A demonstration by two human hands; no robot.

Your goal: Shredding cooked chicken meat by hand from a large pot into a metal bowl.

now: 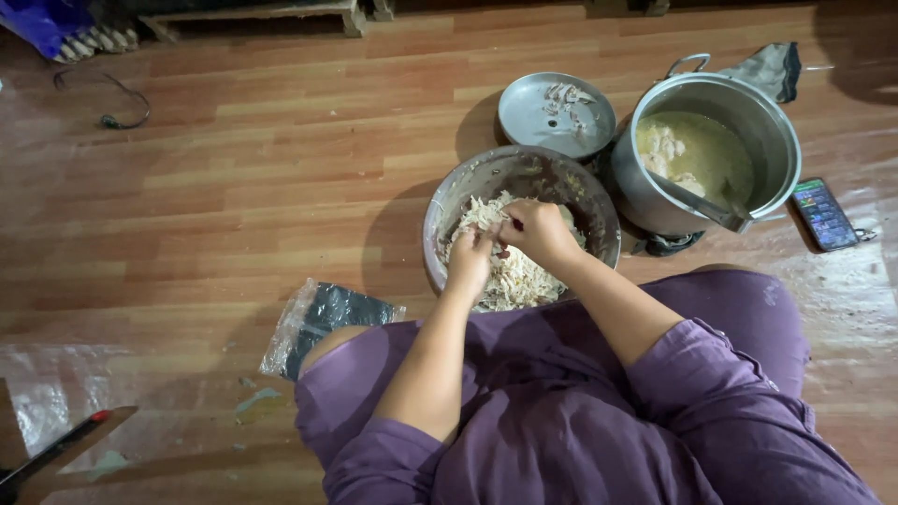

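A round metal bowl (449, 201) sits on the wooden floor in front of my knees, heaped with pale shredded meat (510, 276). Both hands are over it. My left hand (470, 262) and my right hand (538, 229) pinch the same piece of meat (488, 217) between their fingertips, close together above the pile. My forearms reach out from purple sleeves.
A flat metal plate (538, 122) with a few scraps lies behind the bowl. A big steel pot (772, 131) of broth and meat pieces, with a ladle (702, 204) in it, stands at the right. A phone (824, 213) lies beside it. A plastic bag (323, 318) lies by my left knee.
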